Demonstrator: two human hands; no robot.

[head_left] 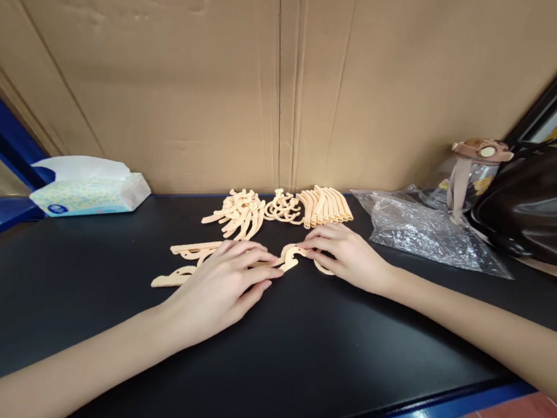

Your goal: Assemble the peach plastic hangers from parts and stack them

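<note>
Between my hands is a beige hook-shaped hanger piece [292, 257], low over the black tabletop. My left hand [235, 274] holds its left side with the fingertips, palm down. On its upper right, my right hand [346, 254] pinches it between thumb and fingers. Another curved beige piece [323, 268] shows partly under the right hand. Beside my left hand lie two flat beige hanger pieces, an upper one [193, 249] and a lower one [169, 281], both partly covered by that hand. How the pieces in my fingers join is hidden.
Behind my hands lie a pile of curved beige arms [240, 211], a heap of small hooks [283, 207] and a row of arms [326, 206]. A tissue pack [92, 191] stands left. Right are a clear plastic bag [427, 229], a bottle [479, 168] and a dark bag [546, 199]. Cardboard [197, 79] rises behind.
</note>
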